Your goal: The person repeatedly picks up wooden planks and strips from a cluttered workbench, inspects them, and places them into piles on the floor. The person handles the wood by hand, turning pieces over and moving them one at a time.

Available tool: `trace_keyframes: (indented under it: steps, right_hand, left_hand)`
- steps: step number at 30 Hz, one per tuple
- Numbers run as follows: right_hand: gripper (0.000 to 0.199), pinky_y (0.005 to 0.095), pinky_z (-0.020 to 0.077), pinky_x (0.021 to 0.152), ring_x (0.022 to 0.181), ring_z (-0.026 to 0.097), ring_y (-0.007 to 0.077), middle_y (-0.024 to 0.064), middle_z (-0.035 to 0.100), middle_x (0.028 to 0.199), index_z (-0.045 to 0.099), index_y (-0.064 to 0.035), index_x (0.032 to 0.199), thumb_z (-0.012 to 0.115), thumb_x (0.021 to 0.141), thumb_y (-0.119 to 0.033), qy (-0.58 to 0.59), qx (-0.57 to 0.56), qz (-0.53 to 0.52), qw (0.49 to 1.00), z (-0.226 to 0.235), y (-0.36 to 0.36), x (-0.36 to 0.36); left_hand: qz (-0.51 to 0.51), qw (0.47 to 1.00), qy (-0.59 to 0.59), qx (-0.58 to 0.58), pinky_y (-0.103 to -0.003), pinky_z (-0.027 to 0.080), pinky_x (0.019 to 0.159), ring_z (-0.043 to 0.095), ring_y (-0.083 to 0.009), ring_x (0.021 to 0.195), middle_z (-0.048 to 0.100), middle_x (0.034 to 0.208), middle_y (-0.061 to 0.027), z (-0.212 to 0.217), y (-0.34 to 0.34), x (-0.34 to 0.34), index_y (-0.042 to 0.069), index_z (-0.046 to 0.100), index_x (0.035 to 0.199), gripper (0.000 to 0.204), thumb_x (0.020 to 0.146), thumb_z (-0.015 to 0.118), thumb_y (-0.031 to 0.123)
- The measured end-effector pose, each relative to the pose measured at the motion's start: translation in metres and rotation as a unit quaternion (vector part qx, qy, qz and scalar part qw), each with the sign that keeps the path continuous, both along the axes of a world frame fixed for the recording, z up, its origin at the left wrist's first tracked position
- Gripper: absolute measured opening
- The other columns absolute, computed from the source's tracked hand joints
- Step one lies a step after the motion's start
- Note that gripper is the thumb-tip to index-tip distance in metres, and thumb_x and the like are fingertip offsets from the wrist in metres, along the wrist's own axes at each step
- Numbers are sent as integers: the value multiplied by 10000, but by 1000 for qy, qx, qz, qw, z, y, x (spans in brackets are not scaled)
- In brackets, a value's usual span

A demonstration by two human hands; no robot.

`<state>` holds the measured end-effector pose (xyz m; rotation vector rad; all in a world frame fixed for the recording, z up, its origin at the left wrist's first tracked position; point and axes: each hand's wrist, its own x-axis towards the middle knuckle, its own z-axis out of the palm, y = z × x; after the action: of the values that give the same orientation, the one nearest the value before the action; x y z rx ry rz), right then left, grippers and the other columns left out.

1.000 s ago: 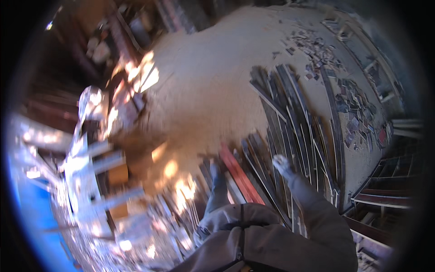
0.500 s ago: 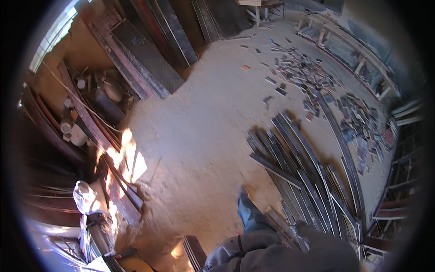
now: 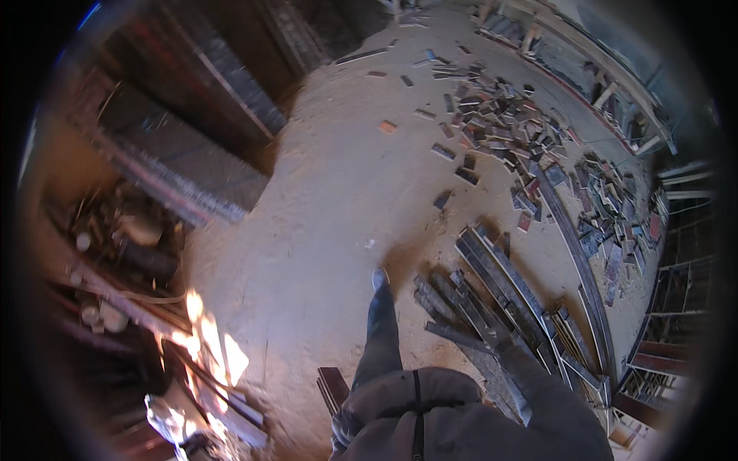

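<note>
**Entry: workshop floor, seen from above, person mid-stride**

- Left hand: low at the hip, at the jacket hem, seemingly gloved. Holds nothing that shows. Whether the fingers are apart or together cannot be told.
- Right hand: out of view, so the state of its fingers is unknown.
- Slats: a short dark-red stack on the floor, just beside the left hand and the nearest thing to it.
- Boot: the left leg is stretched forward, toe on bare dusty ground.
- Bars: long grey metal lengths in a loose fan. They lie right of the boot, and the right leg stands at their near ends.
- Strip: one long thin length beyond the bars.
- Offcuts: many short pieces scattered farther off, well apart from the person.
- Panels: dark sheets leaning at the left.
- Sun patch: glare on clutter at the lower left.

Handling note, as a judgement: the step in hand is the walk itself. Feet are best placed on bare floor between slats and bars. The bar ends look loose and could roll or trip a foot.
</note>
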<state>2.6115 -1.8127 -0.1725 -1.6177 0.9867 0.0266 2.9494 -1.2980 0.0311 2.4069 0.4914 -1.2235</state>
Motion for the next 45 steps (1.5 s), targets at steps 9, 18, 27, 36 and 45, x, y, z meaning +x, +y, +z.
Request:
trace_keyframes:
  steps: [9,18,27,36,45]
  right_hand:
    - [165,276,382,446,523,518,115,32,596,711,692,-58,1022,747,1011,-212,134,289,-335,887,149,-100,164]
    - [248,351,509,587,716,642,185,91,700,901,724,-85,1131,755,993,-289,209,207,-226,929,64,-348,417]
    - [398,440,616,828,979,747,266,160,785,1078,757,-90,1181,805,954,-414,84,-72,-217,970,140,-782,697]
    - [569,472,586,941,1078,755,350,190,786,1161,753,-146,1260,741,915,-598,110,-216,-254,937,240,-1100,847]
    - [866,412,580,989,1200,699,301,210,630,1446,443,6,1570,825,946,-458,-97,153,-341,923,255,-1342,959]
  left_hand:
    - [-135,990,2,-34,-403,610,718,775,-236,797,803,930,-168,40,-270,358,-36,805,1022,384,806,889,270]
    - [-177,981,-60,-52,-402,610,706,774,-235,788,803,918,-166,59,-613,659,-46,806,1003,383,793,901,260]
    - [-210,973,-80,-60,-400,610,693,772,-233,779,802,906,-165,68,-927,844,-57,806,983,383,779,912,250]
    - [-382,921,-59,-47,-399,609,681,771,-232,771,802,894,-163,54,-1315,1001,-67,807,963,383,766,923,240]
    - [-280,811,319,-403,-412,622,658,749,-294,772,757,946,-147,102,-1898,1016,-43,710,1136,417,809,890,144]
